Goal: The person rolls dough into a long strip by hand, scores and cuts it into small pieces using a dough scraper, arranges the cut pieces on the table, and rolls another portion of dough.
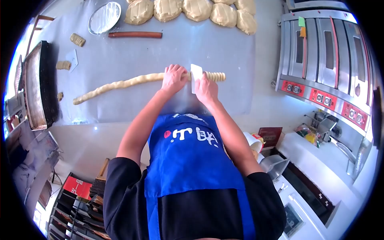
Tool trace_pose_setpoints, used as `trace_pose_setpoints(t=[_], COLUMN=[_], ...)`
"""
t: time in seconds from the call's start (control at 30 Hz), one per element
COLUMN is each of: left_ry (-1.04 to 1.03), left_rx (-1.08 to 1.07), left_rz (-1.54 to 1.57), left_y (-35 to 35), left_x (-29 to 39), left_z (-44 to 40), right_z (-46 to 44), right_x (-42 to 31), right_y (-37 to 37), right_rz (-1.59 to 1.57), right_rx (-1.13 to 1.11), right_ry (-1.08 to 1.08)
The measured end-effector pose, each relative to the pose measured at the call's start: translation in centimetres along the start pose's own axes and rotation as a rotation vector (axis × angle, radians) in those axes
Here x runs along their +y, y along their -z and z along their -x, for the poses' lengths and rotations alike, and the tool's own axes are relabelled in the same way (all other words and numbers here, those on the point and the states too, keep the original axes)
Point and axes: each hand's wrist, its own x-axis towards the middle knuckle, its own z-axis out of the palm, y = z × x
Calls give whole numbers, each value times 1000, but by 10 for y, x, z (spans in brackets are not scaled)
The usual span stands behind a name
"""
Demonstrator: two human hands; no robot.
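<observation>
A long dough rope [124, 84] lies across the grey work surface [160, 52]. My left hand [175, 79] rests on the rope near its right part, fingers bent and pressed together over it. My right hand [206, 89] grips a white flat scraper [196, 74], which stands across the rope just right of my left hand. To the right of the scraper, a row of thin cut dough slices [216, 76] sits close together. The undersides of both hands are hidden.
A rolling pin [135, 35] and a round metal tray [104, 18] lie beyond the rope, near large dough pieces [197, 9]. Small sliced dough stacks [77, 40] sit left. A dark baking tray [38, 86] is at far left; ovens [328, 60] stand right.
</observation>
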Motion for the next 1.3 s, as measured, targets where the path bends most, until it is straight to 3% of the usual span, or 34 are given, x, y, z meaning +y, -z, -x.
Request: trace_pose_setpoints(t=[0.1,0.3,0.43,0.5,0.6,0.83,0.97,1.17,1.3], left_ry=[1,-1,52,51,52,38,37,-32,-6], left_rx=[-16,-45,87,-20,-37,-71,-29,-103,-94], left_rz=[-12,-6,122,-56,-57,-69,-57,-229,-219], left_y=[-2,-1,4,9,9,10,13,14,14], left_x=[-1,-4,-1,-3,-2,-7,-6,-11,-4], left_z=[0,6,4,9,8,10,12,18,19], right_z=[-7,-8,-8,1,-2,-13,2,42,51], right_x=[-12,-24,-15,-15,-27,-35,6,65,92], right_y=[-2,-36,-23,-15,-8,-46,-31,-2,11], right_rz=[94,81,-5,-58,35,56,-141,-565,-637], right_rx=[-209,-101,-32,43,-111,-32,90,383,336], right_ry=[42,-20,-19,30,47,-45,28,-72,-177])
